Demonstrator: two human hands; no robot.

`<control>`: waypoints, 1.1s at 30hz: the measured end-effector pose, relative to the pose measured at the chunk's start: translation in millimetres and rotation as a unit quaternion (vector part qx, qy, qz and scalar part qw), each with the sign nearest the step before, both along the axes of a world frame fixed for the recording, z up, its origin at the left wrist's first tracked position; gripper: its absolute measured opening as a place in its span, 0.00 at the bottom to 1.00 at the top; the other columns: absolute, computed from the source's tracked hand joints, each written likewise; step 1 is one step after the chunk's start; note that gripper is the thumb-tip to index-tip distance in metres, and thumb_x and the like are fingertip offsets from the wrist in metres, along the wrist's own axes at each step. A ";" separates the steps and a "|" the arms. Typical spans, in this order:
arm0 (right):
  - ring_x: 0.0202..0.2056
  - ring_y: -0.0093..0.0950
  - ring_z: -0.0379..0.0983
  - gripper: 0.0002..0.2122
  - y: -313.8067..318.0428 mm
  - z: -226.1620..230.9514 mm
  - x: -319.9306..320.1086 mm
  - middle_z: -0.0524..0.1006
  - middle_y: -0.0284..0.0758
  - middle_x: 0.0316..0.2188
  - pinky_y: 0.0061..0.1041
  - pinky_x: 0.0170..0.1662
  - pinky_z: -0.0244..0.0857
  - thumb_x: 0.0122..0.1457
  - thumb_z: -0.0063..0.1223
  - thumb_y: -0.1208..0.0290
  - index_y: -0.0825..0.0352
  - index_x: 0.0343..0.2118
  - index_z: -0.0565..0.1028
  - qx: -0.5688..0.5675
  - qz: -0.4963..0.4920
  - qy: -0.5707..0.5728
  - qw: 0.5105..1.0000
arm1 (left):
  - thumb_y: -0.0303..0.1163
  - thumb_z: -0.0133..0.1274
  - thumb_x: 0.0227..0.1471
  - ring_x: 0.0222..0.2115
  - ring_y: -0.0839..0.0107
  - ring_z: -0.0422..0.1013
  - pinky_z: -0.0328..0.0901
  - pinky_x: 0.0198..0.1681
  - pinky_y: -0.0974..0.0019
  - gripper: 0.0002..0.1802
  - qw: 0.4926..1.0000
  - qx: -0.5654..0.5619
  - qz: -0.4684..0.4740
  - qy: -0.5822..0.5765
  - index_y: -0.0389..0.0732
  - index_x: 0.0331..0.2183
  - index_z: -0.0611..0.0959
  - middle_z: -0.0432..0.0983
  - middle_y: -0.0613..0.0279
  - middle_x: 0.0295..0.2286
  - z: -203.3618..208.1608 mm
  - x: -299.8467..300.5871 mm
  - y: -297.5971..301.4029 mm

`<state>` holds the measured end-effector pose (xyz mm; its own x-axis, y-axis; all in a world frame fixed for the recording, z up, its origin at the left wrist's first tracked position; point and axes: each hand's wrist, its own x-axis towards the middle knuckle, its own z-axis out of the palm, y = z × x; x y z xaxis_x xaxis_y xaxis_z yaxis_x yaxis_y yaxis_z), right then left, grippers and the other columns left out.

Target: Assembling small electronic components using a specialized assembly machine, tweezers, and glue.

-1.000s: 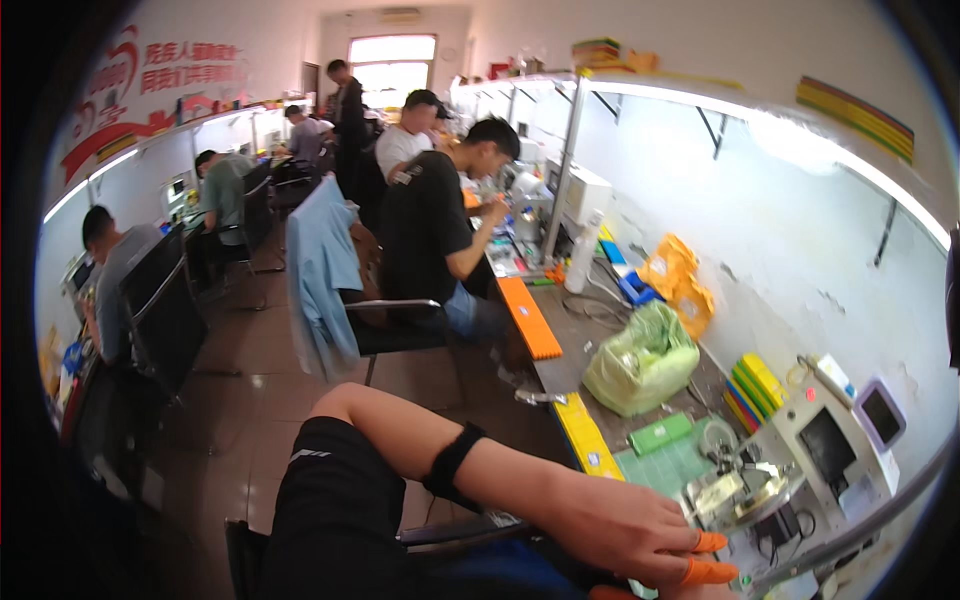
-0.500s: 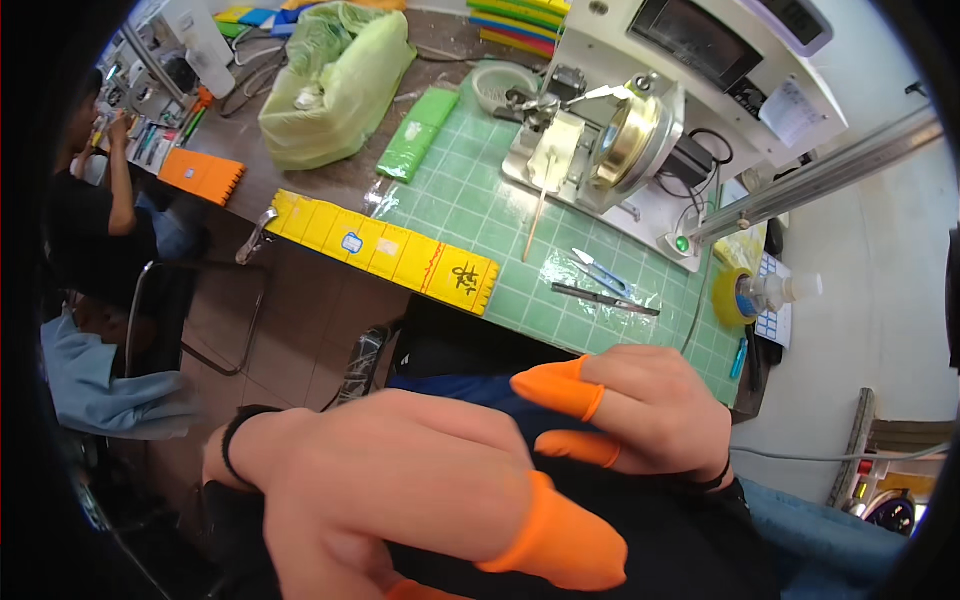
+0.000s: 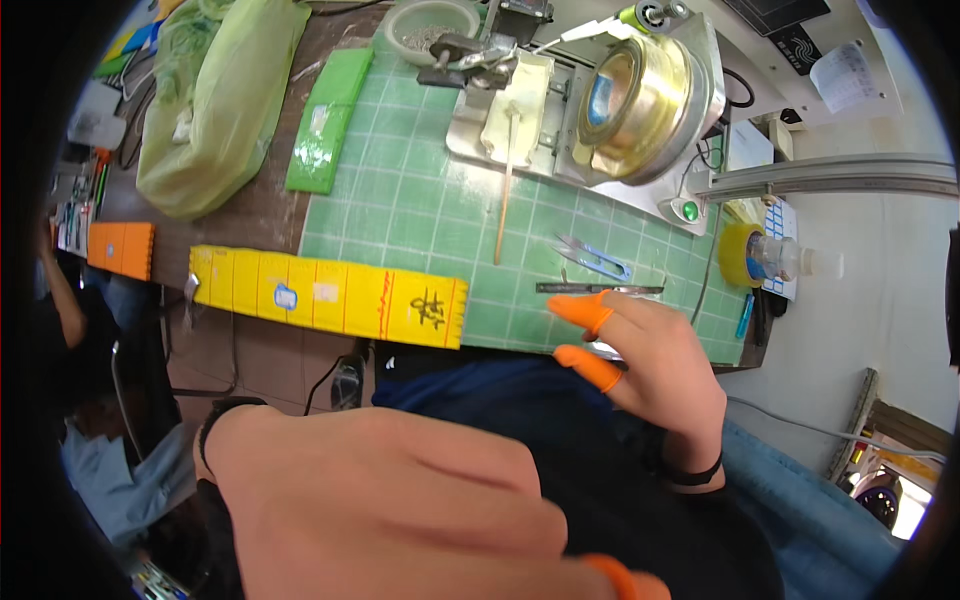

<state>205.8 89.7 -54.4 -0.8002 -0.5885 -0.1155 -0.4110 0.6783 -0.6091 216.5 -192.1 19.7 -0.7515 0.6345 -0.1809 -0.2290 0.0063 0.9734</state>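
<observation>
My right hand [image 3: 660,360] is at the front edge of the green cutting mat [image 3: 400,210], orange finger cots on its thumb and index finger. Those two fingertips are spread with a gap between them. The index tip lies just below dark tweezers [image 3: 555,288], overlapping them in view; contact cannot be made out. Behind the tweezers lie blue-handled thread snips [image 3: 605,262]. A small shiny patch shows between the finger and thumb, too unclear to name. My left hand [image 3: 390,490] is large and blurred, low in front of my body, its fingertips mostly cut off or hidden.
A machine with a brass-coloured wheel [image 3: 650,110] stands at the back, a thin wooden stick [image 3: 504,210] jutting from its clamp. Nearby are a bowl [image 3: 400,45], a green packet [image 3: 330,120], a yellow divided strip [image 3: 350,300], a bag-lined bin [image 3: 215,110] and a bottle [image 3: 785,258]. Another person sits far left.
My right hand has moved forward from over my lap to the mat's edge by the tweezers. The left hand has dropped lower and its fingers have left view. The head view has shifted.
</observation>
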 end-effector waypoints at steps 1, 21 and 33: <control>0.35 0.41 0.77 0.17 2.7 -6.1 -3.3 0.79 0.39 0.37 0.36 0.37 0.71 0.56 0.66 0.68 0.65 0.48 0.78 0.009 -0.035 0.008 0.999 | 0.29 0.65 0.53 0.20 0.60 0.77 0.71 0.25 0.68 0.08 0.991 0.027 0.058 0.114 0.33 0.29 0.85 0.81 0.54 0.23 -7.7 -6.8 10.3; 0.25 0.34 0.76 0.07 60.4 -45.0 1.2 0.80 0.41 0.27 0.31 0.31 0.70 0.57 0.66 0.77 0.68 0.38 0.80 0.031 -0.166 -0.011 0.986 | 0.30 0.60 0.45 0.35 0.52 0.82 0.75 0.35 0.51 0.08 0.678 -0.563 0.030 0.472 0.40 0.30 0.87 0.82 0.48 0.34 -110.9 -273.5 2.3; 0.26 0.38 0.76 0.07 27.6 -29.2 -10.3 0.78 0.38 0.27 0.33 0.29 0.69 0.53 0.68 0.74 0.64 0.35 0.82 -0.010 -0.185 0.039 0.982 | 0.27 0.62 0.42 0.34 0.52 0.80 0.74 0.37 0.52 0.07 0.701 -0.560 -0.021 0.442 0.42 0.29 0.86 0.82 0.52 0.29 -125.9 -291.6 -12.0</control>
